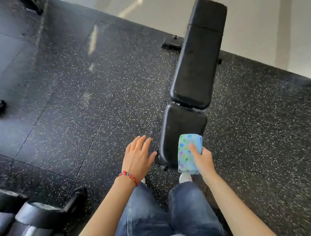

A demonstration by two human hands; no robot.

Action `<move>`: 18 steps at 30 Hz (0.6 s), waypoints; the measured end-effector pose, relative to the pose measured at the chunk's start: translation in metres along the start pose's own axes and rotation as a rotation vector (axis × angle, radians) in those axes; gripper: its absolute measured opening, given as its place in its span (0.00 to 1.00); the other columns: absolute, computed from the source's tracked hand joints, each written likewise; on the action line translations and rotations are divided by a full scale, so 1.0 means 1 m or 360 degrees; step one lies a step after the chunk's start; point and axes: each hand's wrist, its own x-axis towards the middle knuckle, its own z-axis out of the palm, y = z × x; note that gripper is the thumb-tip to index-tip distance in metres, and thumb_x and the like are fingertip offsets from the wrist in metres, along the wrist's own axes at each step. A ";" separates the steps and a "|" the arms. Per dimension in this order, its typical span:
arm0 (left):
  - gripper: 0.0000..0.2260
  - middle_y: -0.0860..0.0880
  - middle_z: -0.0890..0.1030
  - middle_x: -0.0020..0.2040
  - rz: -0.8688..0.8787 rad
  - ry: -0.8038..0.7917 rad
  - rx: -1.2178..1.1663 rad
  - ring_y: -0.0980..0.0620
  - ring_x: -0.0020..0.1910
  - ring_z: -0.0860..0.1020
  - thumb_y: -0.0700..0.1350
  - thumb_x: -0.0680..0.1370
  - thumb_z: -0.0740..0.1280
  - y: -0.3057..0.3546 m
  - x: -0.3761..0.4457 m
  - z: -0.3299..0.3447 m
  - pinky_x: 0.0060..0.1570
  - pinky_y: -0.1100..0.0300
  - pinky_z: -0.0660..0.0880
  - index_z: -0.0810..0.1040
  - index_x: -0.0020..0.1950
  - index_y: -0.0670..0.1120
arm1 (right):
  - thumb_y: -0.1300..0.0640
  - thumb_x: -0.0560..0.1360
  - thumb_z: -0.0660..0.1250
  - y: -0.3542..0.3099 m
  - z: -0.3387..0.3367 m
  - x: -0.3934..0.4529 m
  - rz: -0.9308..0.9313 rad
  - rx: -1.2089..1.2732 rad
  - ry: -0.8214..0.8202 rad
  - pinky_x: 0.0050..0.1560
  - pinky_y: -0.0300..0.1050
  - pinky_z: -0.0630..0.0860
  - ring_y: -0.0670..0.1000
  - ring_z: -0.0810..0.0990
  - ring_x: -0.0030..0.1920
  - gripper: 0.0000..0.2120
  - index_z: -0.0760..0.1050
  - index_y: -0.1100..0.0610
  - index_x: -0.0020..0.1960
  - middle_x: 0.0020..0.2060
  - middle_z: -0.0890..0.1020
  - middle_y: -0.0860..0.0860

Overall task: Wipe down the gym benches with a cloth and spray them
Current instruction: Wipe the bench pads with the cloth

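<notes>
While our right hand [202, 158] grips the folded cloth [188, 152] over the bench [194, 77] seat's near end, its long axis runs away from us; left fingers [140, 143] spread, empty.

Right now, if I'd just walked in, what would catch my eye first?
Probably the bright blue cloth with coloured spots, folded in the right hand over the near end of a long black bench that runs away toward the pale wall. Next, the empty left hand, fingers spread above the speckled floor, with a red beaded bracelet at the wrist.
</notes>
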 end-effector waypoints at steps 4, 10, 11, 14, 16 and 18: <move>0.24 0.42 0.69 0.70 -0.0204 0.0029 -0.0024 0.43 0.71 0.63 0.53 0.79 0.61 0.012 0.011 0.020 0.68 0.48 0.60 0.66 0.71 0.43 | 0.52 0.75 0.65 -0.013 -0.007 0.041 -0.0071 -0.0191 -0.0190 0.31 0.39 0.77 0.47 0.81 0.40 0.06 0.75 0.55 0.45 0.41 0.81 0.51; 0.22 0.37 0.75 0.63 -0.0628 0.0143 -0.0098 0.37 0.64 0.71 0.47 0.74 0.70 0.051 0.027 0.060 0.61 0.43 0.69 0.74 0.64 0.37 | 0.52 0.76 0.65 -0.031 -0.022 0.120 -0.0192 -0.0528 -0.0576 0.38 0.41 0.78 0.49 0.80 0.42 0.08 0.75 0.56 0.47 0.42 0.80 0.52; 0.22 0.36 0.76 0.62 -0.0730 0.0190 -0.0128 0.36 0.63 0.72 0.45 0.73 0.71 0.058 0.028 0.067 0.60 0.43 0.70 0.74 0.63 0.36 | 0.51 0.76 0.64 -0.033 -0.024 0.132 -0.0229 -0.0603 -0.0643 0.38 0.41 0.77 0.50 0.80 0.42 0.08 0.75 0.56 0.47 0.43 0.80 0.52; 0.22 0.37 0.73 0.66 -0.1014 0.0238 -0.0215 0.38 0.66 0.69 0.46 0.76 0.67 0.079 0.029 0.094 0.64 0.44 0.66 0.71 0.66 0.37 | 0.51 0.76 0.64 -0.032 -0.028 0.166 -0.0291 -0.0881 -0.0862 0.48 0.52 0.77 0.55 0.80 0.48 0.10 0.75 0.57 0.49 0.46 0.81 0.55; 0.22 0.38 0.71 0.68 -0.1122 0.0224 -0.0259 0.38 0.68 0.66 0.47 0.78 0.65 0.089 0.029 0.114 0.67 0.44 0.63 0.69 0.68 0.38 | 0.50 0.76 0.63 -0.024 -0.029 0.184 -0.0293 -0.1009 -0.0969 0.52 0.54 0.76 0.55 0.79 0.50 0.11 0.75 0.57 0.52 0.48 0.80 0.56; 0.22 0.36 0.71 0.67 -0.1193 0.0246 -0.0289 0.37 0.67 0.67 0.46 0.77 0.66 0.096 0.028 0.135 0.66 0.44 0.64 0.70 0.67 0.37 | 0.50 0.77 0.62 -0.008 -0.028 0.199 -0.0291 -0.1106 -0.1036 0.53 0.54 0.76 0.55 0.79 0.51 0.12 0.74 0.58 0.54 0.49 0.80 0.55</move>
